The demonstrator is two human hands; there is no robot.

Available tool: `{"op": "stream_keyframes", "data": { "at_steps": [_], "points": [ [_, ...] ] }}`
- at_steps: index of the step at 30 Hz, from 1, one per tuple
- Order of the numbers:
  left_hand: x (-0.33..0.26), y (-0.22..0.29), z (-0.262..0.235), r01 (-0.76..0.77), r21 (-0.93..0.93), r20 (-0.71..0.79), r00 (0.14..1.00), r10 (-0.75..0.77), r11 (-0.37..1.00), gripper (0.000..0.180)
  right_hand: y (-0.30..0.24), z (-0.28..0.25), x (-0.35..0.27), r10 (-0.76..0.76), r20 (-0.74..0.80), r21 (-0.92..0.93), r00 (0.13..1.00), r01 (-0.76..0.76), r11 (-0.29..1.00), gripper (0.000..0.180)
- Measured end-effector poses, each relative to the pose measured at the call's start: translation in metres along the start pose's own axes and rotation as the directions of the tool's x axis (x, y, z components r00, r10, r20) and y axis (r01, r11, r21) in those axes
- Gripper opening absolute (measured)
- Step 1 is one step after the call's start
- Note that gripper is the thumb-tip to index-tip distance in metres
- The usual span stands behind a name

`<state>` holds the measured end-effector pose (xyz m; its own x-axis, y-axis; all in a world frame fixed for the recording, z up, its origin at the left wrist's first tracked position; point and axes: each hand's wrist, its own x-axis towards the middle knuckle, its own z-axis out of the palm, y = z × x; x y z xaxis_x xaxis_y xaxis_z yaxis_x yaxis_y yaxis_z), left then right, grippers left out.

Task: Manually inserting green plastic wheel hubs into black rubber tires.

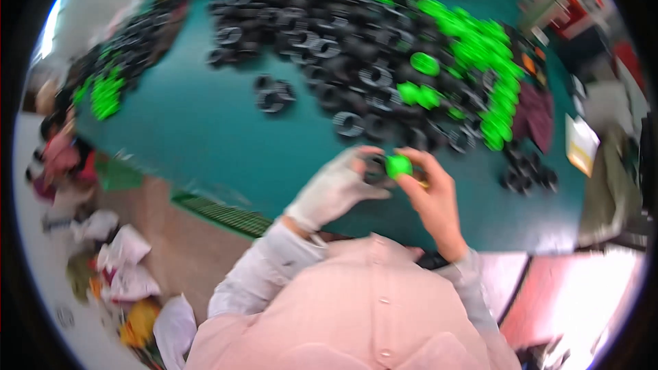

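Close in front of my body, my left hand (334,188), in a white glove with bare fingertips, grips a black plastic ring-shaped part (374,170). My right hand (433,197), ungloved, pinches a bright green round plastic cap (398,166) right beside it. Whether the two parts touch cannot be made out through the blur. Just beyond my hands lies a large heap of black ring parts (329,48). Many green caps (473,41) run along the heap's right side. A few black rings (274,94) sit apart to the left.
The green table (192,96) carries a second pile of black parts (140,38) at its far left, with green caps (106,94) at its end. More black parts (528,171) and a dark maroon cloth (533,115) lie at the right. White sacks (123,253) stand on the floor.
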<state>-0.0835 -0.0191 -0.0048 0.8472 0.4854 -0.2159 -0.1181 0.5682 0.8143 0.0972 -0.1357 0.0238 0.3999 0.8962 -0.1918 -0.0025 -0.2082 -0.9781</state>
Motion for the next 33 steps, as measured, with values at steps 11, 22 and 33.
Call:
{"op": "stream_keyframes", "data": {
  "at_steps": [11, 22, 33],
  "points": [
    [0.020, -0.011, 0.012, 0.118, -0.128, 0.129, 0.986, -0.101, 0.985, 0.059, 0.012, -0.002, -0.012, -0.233, -0.128, -0.259, 0.964, 0.194, 0.946, 0.038],
    [0.020, -0.015, 0.017, 0.055, 0.321, 0.008, 0.998, -0.061, 0.945, 0.054, 0.019, 0.002, -0.009, -0.354, -0.012, -0.543, 0.935, 0.292, 0.787, 0.038],
    [0.023, -0.004, 0.011, 0.143, 0.097, -0.076, 0.988, -0.136, 0.985, 0.068, 0.026, -0.026, -0.008, -0.167, -0.035, -0.378, 0.985, 0.142, 0.915, 0.039]
  ]
}}
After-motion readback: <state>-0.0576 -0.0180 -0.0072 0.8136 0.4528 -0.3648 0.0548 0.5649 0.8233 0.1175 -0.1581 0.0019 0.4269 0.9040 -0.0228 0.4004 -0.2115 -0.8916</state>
